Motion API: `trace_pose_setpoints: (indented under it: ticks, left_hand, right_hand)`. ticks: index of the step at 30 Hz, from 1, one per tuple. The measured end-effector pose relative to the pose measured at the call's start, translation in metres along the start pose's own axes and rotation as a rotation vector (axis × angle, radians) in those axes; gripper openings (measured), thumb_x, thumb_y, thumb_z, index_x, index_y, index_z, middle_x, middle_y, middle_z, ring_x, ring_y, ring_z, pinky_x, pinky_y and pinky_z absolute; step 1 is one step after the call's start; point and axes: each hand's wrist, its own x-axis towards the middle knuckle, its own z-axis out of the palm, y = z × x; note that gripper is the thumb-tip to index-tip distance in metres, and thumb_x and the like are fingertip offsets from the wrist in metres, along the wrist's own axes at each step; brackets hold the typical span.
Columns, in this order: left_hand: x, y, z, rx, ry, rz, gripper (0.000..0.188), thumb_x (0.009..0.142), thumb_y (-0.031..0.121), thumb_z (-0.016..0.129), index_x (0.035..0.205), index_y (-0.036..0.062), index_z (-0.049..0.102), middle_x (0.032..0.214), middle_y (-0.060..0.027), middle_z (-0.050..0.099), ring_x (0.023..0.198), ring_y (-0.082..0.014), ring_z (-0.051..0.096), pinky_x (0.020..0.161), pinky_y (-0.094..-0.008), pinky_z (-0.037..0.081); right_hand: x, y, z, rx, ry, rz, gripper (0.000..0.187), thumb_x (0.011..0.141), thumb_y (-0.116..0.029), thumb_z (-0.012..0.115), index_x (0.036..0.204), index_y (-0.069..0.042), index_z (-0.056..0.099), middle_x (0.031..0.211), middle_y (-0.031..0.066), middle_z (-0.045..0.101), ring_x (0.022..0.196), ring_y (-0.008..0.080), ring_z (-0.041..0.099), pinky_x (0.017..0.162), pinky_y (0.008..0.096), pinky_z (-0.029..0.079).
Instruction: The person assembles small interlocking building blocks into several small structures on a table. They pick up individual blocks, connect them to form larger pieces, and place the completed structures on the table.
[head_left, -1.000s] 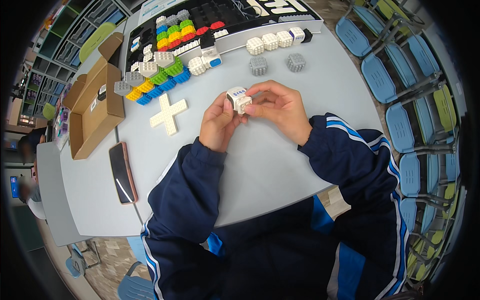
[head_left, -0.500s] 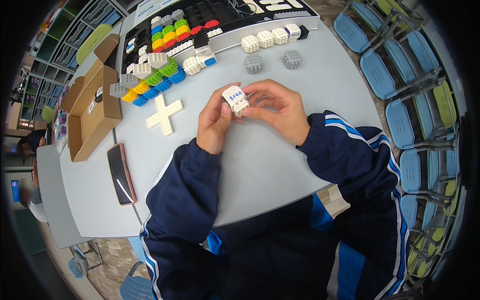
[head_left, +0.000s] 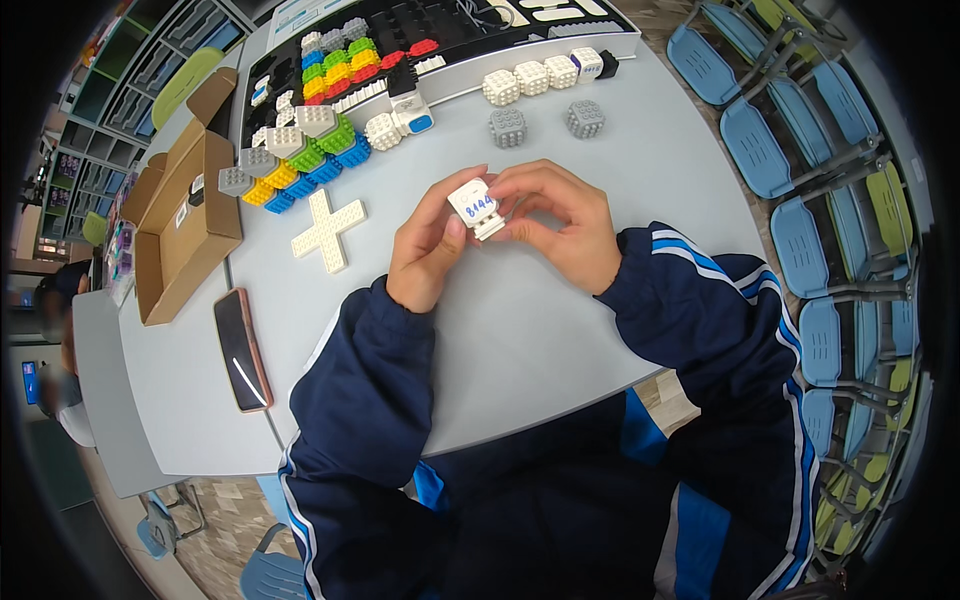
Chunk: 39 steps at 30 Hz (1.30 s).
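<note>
Both hands hold a small white block module (head_left: 473, 202) above the middle of the table. It has blue handwriting on its face and a narrower stepped end pointing toward me. My left hand (head_left: 428, 240) is closed on its left side, thumb against its lower edge. The fingers and thumb of my right hand (head_left: 562, 220) pinch it from the right. Farther off lie two grey studded cubes (head_left: 507, 127). A white plus-shaped studded plate (head_left: 329, 231) rests to the left of my hands.
A row of white studded cubes (head_left: 530, 78) stands before the kit tray (head_left: 625, 45). Colourful stacked blocks (head_left: 300, 165) sit at the far left, beside an open cardboard box (head_left: 205, 220). A phone (head_left: 243, 350) lies near the left front. Stacked blue chairs (head_left: 755, 150) stand right of the table.
The white block module has turned slightly in my fingers, so its written face shows more squarely. Both hands keep their grip, and the things on the table have not moved.
</note>
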Motion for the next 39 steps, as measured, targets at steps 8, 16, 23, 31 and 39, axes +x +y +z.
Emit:
trace_pose_setpoints:
  ticks: [8, 16, 23, 31, 39]
  left_hand:
    - [0.000, 0.003, -0.001, 0.035, -0.049, 0.027, 0.045, 0.104, 0.020, 0.047, 0.146, 0.0044, 0.040, 0.139, -0.0093, 0.051, 0.115, -0.0155, 0.051, 0.090, -0.0282, 0.043]
    - [-0.002, 0.001, 0.000, 0.271, -0.055, 0.078, 0.069, 0.091, 0.025, 0.070, 0.147, 0.0039, 0.035, 0.140, -0.0129, 0.051, 0.112, -0.0194, 0.056, 0.093, -0.0310, 0.045]
    - [-0.008, -0.014, 0.002, 0.555, 0.093, 0.250, 0.068, 0.082, 0.024, 0.078, 0.134, -0.0011, 0.044, 0.136, -0.0175, 0.053, 0.099, -0.0272, 0.061, 0.085, -0.0351, 0.047]
    - [-0.003, 0.009, -0.021, 1.026, 0.060, 0.566, 0.058, 0.067, 0.010, 0.085, 0.118, -0.0020, 0.059, 0.114, -0.0144, 0.064, 0.086, -0.0297, 0.061, 0.075, -0.0356, 0.048]
    - [-0.005, 0.012, -0.022, 1.024, -0.024, 0.572, 0.058, 0.063, 0.004, 0.085, 0.115, -0.0039, 0.060, 0.106, -0.0167, 0.065, 0.090, -0.0270, 0.063, 0.079, -0.0344, 0.051]
  right_hand:
    - [-0.001, -0.001, -0.001, -0.104, -0.005, -0.089, 0.042, 0.074, 0.015, 0.066, 0.111, -0.005, 0.065, 0.115, 0.0101, 0.062, 0.091, 0.0182, 0.065, 0.073, 0.0274, 0.055]
    - [0.001, -0.004, -0.001, -0.211, -0.063, -0.073, 0.060, 0.074, 0.010, 0.066, 0.130, -0.008, 0.055, 0.126, 0.0106, 0.054, 0.118, 0.0290, 0.048, 0.096, 0.0363, 0.045]
    - [0.006, -0.004, -0.006, -0.359, -0.215, -0.192, 0.063, 0.069, 0.011, 0.064, 0.129, -0.006, 0.055, 0.128, 0.0112, 0.052, 0.122, 0.0335, 0.045, 0.102, 0.0399, 0.043]
    - [0.007, -0.003, -0.014, -0.362, -0.201, -0.312, 0.060, 0.068, 0.013, 0.063, 0.125, -0.001, 0.057, 0.122, 0.0165, 0.057, 0.111, 0.0333, 0.058, 0.094, 0.0373, 0.049]
    - [0.007, 0.000, -0.013, -0.376, -0.266, -0.326, 0.057, 0.070, 0.008, 0.070, 0.125, -0.001, 0.055, 0.117, 0.0142, 0.059, 0.107, 0.0328, 0.058, 0.088, 0.0382, 0.051]
